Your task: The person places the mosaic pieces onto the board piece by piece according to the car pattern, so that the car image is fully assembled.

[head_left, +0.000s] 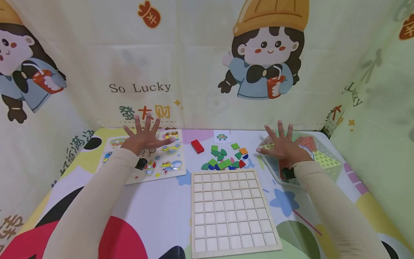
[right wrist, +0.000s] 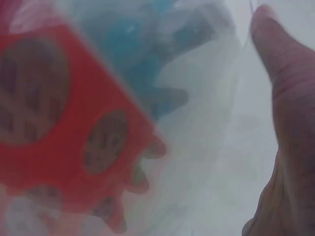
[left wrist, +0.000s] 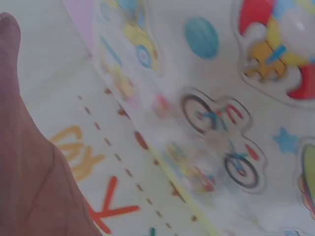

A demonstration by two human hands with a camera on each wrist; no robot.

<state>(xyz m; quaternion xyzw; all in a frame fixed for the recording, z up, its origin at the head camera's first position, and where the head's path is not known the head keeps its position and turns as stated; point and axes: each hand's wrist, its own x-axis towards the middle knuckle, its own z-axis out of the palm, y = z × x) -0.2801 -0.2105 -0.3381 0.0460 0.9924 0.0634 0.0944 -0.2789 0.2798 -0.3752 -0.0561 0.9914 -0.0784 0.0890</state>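
My left hand (head_left: 144, 137) is spread wide with straight fingers above a wooden picture puzzle board (head_left: 136, 180) of vehicles. In the left wrist view its thumb side shows beside a bicycle picture (left wrist: 219, 132). My right hand (head_left: 286, 147), also spread with nothing in it, is over a clear plastic box (head_left: 278, 176) at the right. A red perforated sheet (right wrist: 93, 113) shows inside that box in the right wrist view. Between the hands lie several small green, blue, orange and red pieces (head_left: 227, 163). Nearer me is a wooden grid board (head_left: 231, 216) with square cells.
A red block (head_left: 197, 146) sits left of the loose pieces. Behind them lies a small pattern card (head_left: 221, 136) with a green figure. A printed curtain (head_left: 197, 72) hangs along the back and sides of the cloth-covered table (head_left: 155, 208).
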